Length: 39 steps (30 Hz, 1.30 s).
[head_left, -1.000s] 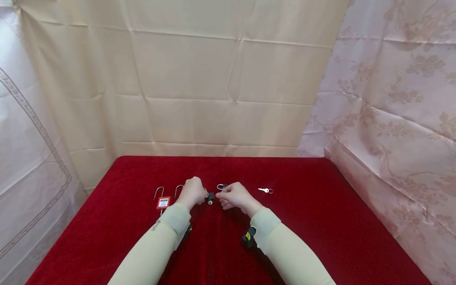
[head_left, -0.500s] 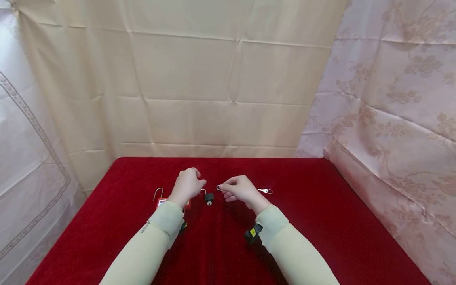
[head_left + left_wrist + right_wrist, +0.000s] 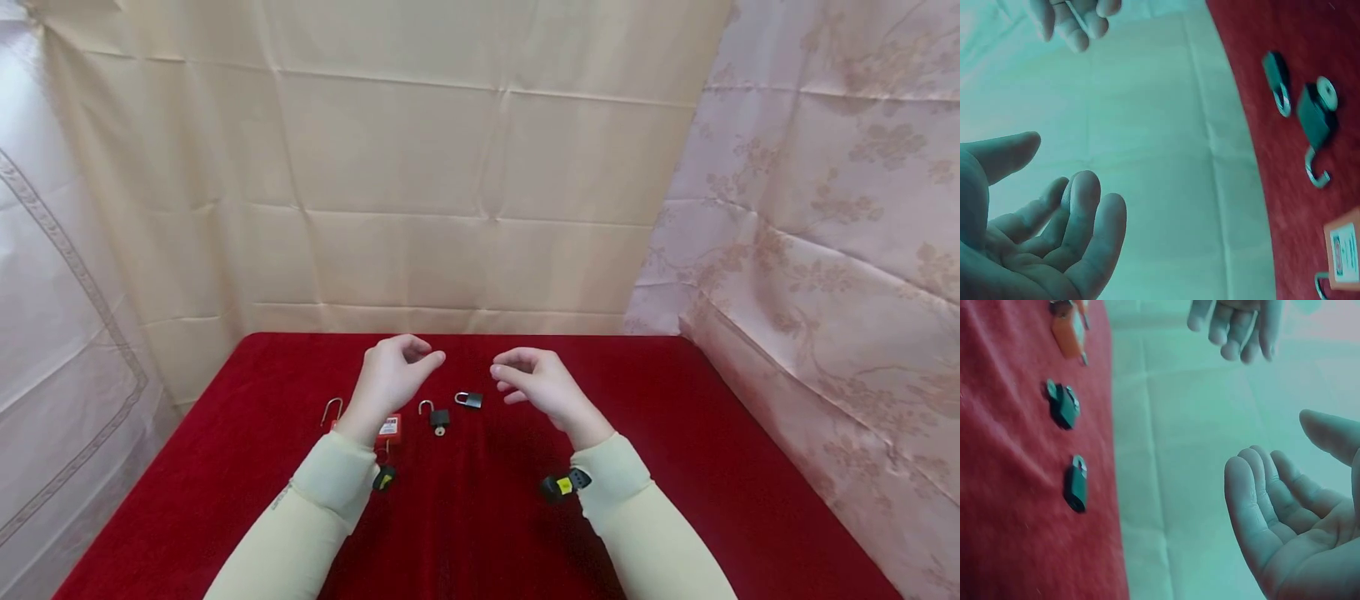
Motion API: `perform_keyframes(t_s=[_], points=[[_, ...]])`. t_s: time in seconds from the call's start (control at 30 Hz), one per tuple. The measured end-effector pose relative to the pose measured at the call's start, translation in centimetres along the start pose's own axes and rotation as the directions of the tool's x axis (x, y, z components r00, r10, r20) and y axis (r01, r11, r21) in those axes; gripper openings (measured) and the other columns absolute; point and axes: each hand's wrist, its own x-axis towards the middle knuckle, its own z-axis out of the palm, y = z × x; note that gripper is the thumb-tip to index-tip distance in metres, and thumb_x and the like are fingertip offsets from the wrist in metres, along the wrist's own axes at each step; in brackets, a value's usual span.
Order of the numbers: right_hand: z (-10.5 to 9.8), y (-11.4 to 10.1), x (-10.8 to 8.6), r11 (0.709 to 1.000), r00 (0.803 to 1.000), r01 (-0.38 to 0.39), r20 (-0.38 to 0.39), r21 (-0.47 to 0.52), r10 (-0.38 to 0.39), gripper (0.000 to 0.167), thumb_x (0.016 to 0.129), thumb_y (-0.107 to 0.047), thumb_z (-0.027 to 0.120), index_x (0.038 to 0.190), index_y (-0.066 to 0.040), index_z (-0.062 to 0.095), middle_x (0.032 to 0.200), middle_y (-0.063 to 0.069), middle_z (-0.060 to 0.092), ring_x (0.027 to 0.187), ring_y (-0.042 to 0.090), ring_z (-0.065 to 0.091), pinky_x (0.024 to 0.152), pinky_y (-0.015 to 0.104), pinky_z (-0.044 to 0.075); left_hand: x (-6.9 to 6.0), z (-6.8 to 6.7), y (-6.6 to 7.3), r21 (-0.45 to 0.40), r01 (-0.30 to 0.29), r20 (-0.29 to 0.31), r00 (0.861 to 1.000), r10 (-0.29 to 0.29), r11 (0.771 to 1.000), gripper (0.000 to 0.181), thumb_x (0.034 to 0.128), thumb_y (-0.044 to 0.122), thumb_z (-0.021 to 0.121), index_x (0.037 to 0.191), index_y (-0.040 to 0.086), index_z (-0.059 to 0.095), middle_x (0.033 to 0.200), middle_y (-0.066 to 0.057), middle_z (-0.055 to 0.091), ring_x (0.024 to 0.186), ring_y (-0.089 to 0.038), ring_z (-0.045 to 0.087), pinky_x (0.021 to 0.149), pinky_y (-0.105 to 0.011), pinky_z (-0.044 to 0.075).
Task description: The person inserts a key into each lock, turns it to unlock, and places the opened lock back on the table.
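Note:
My left hand [image 3: 396, 375] is raised above the table, fingers loosely bent and apart from the thumb, holding nothing. Facing it, my right hand [image 3: 542, 387] is also lifted, relaxed and without anything in it. Below and between them lies a small black padlock [image 3: 471, 401], its shackle looped against the body. Beside it is another black padlock [image 3: 440, 417] with its shackle raised and a key in its bottom. Under the left wrist a red padlock [image 3: 390, 428] is partly covered. Another raised shackle [image 3: 332, 408] shows farther left; its red body is mostly hidden by the left arm.
A red cloth [image 3: 622, 467] covers the table. Beige fabric [image 3: 465, 208] hangs behind it, and a floral curtain [image 3: 840, 250] runs along the right side. The keys seen earlier on the right are behind the right hand or wrist.
Both hands have risen and moved away from the padlocks. The right hand has let go of the small black padlock, which now lies uncovered; the left fingers have spread from the thumb.

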Motion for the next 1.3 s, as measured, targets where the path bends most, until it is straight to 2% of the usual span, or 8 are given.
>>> perform_keyframes(t_s=[0.2, 0.47, 0.67, 0.8, 0.9, 1.03, 1.3], points=[[-1.9, 0.1, -1.3, 0.999, 0.997, 0.047, -0.058, 0.000, -0.047, 0.035, 0.096, -0.016, 0.071, 0.127, -0.002, 0.064, 0.119, 0.020, 0.067, 0.102, 0.035, 0.067, 0.078, 0.042, 0.061, -1.2, 0.4, 1.0, -0.125, -0.043, -0.021, 0.999, 0.041, 0.991, 0.022, 0.0935, 0.030, 0.074, 0.108, 0.014, 0.075, 0.099, 0.000, 0.074, 0.090, -0.022, 0.066, 0.080, -0.040, 0.055], [-4.0, 0.7, -3.1, 0.993, 0.986, 0.116, -0.121, -0.009, -0.116, 0.037, 0.095, -0.009, 0.071, 0.129, 0.001, 0.061, 0.114, 0.025, 0.067, 0.091, 0.025, 0.070, 0.076, 0.043, 0.061, -2.4, 1.5, 0.9, -0.204, -0.069, -0.039, 0.997, 0.063, 0.977, 0.020, 0.0938, 0.027, 0.074, 0.109, 0.014, 0.075, 0.098, -0.001, 0.072, 0.086, -0.021, 0.065, 0.073, -0.036, 0.054], [-4.9, 0.4, -4.2, 0.986, 0.977, 0.162, -0.135, -0.028, -0.164, 0.035, 0.094, -0.004, 0.071, 0.127, 0.002, 0.062, 0.112, 0.024, 0.067, 0.098, 0.039, 0.067, 0.072, 0.036, 0.061, -2.7, 1.6, 0.8, -0.227, -0.071, -0.034, 0.997, 0.065, 0.971, 0.021, 0.0940, 0.027, 0.074, 0.110, 0.013, 0.075, 0.099, -0.001, 0.072, 0.089, -0.022, 0.065, 0.076, -0.037, 0.054], [-5.1, 0.2, -4.2, 0.984, 0.976, 0.172, -0.128, -0.054, -0.178, 0.035, 0.094, -0.007, 0.072, 0.126, 0.002, 0.062, 0.111, 0.022, 0.068, 0.098, 0.036, 0.067, 0.072, 0.035, 0.061, -2.6, 1.7, 0.7, -0.223, -0.060, -0.031, 0.998, 0.054, 0.973, 0.019, 0.0937, 0.026, 0.075, 0.109, 0.014, 0.075, 0.098, -0.001, 0.073, 0.087, -0.024, 0.065, 0.075, -0.037, 0.054], [-5.2, 0.3, -4.1, 0.983, 0.976, 0.167, -0.127, -0.072, -0.175, 0.035, 0.094, -0.008, 0.073, 0.126, 0.002, 0.063, 0.111, 0.021, 0.068, 0.095, 0.030, 0.067, 0.072, 0.035, 0.061, -2.5, 2.0, 0.4, -0.211, -0.052, -0.025, 0.999, 0.048, 0.976, 0.019, 0.0936, 0.027, 0.075, 0.108, 0.014, 0.075, 0.097, 0.000, 0.073, 0.086, -0.023, 0.065, 0.075, -0.036, 0.054], [-5.6, 0.9, -4.0, 0.981, 0.975, 0.146, -0.146, -0.131, -0.165, 0.035, 0.095, -0.012, 0.073, 0.125, 0.001, 0.063, 0.111, 0.019, 0.068, 0.096, 0.030, 0.067, 0.072, 0.034, 0.060, -2.2, 2.8, 0.1, -0.198, -0.045, -0.011, 0.999, 0.044, 0.979, 0.018, 0.0930, 0.027, 0.075, 0.106, 0.015, 0.076, 0.095, 0.002, 0.073, 0.088, -0.020, 0.065, 0.077, -0.036, 0.054], [-7.0, 2.5, -3.8, 0.958, 0.981, 0.004, -0.184, -0.287, -0.060, 0.041, 0.096, -0.024, 0.073, 0.128, -0.001, 0.064, 0.120, 0.016, 0.068, 0.100, 0.030, 0.066, 0.073, 0.035, 0.059, -2.0, 4.2, -0.2, -0.164, -0.010, 0.016, 1.000, 0.012, 0.986, 0.016, 0.0924, 0.028, 0.076, 0.104, 0.016, 0.076, 0.093, 0.004, 0.072, 0.084, -0.017, 0.064, 0.077, -0.038, 0.055]])
